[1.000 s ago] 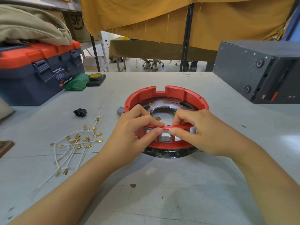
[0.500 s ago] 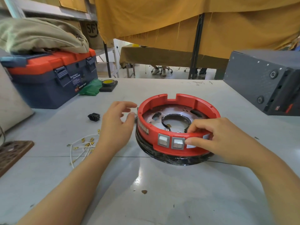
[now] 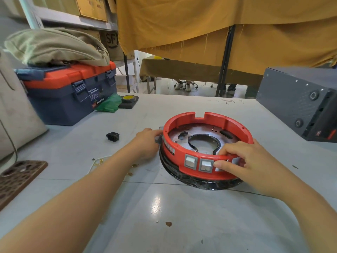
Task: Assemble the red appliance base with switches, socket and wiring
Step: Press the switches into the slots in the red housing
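Your right hand [image 3: 242, 161] grips the near rim of the red appliance base [image 3: 206, 143], thumb pressed on the outer wall just beside the two grey rocker switches [image 3: 198, 164] set in that wall, the other fingers curled over the rim's top edge. The base sits tilted on a black disc [image 3: 200, 183], its near edge lower, on the grey table [image 3: 164, 216]. Inside the red ring a metal plate [image 3: 200, 136] with a large central opening is visible. Your left hand [image 3: 145, 143] reaches to the left side of the base, fingers curled at a small grey part [image 3: 158, 139] touching the base's outer wall; whether they close on it cannot be told. Left of the base and partly hidden under your left forearm lie white wires with brass terminals [image 3: 98, 162]. Farther left of the base a black socket [image 3: 112, 136] lies alone on the table. Behind it, well to the base's left, stands a blue and orange toolbox [image 3: 73, 92] with a beige cloth [image 3: 54, 46] piled on its lid; a green bag [image 3: 109, 105] and a roll of yellow tape [image 3: 128, 98] lie beside it. To the base's far right stands a dark grey metal case [image 3: 300, 105].
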